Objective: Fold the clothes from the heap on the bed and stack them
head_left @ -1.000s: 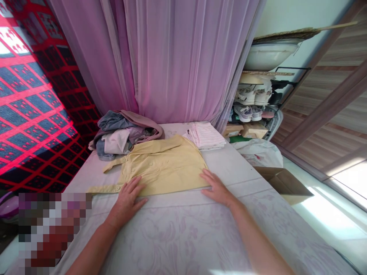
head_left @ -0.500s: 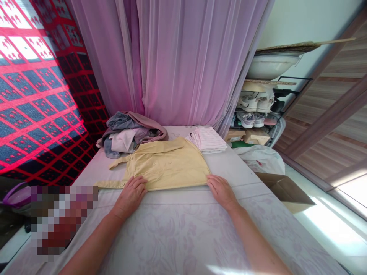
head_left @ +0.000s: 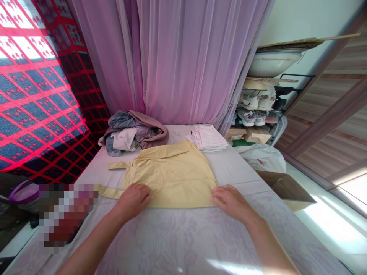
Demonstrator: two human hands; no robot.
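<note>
Shirt: a yellow button shirt (head_left: 169,179) lies flat on the bed (head_left: 183,240), in the middle of the view, with its sleeves out to 9 o'clock.

Left hand: the left hand (head_left: 133,200) is spread out and lies on the low edge of the shirt. It is not pinching.

Right hand: the right hand (head_left: 231,202) is open, with its fingers close together. Its fingertips (head_left: 213,199) are at the low right corner of the shirt. It is not pinching.

Clothes pile: a messy pile of clothes (head_left: 129,133) sits on the bed at 11 o'clock from the shirt, just beside it.

Folded stack: a neat stack of striped cloth (head_left: 207,138) sits on the bed at 1 o'clock from the shirt, near its top edge.

Box: an open cardboard box (head_left: 286,191) stands on the floor past the bed, at 3 o'clock from the right hand. I cannot see inside it.

Bag: a white plastic bag (head_left: 262,158) sits by the bed at 2 o'clock.

Shoe rack: a metal shoe rack (head_left: 282,91) with pale shoes (head_left: 249,100) stands at 1 o'clock, with a white basin (head_left: 273,63) on top.

Curtain: a thin purple curtain (head_left: 183,57) hangs at 12 o'clock behind the bed.
</note>
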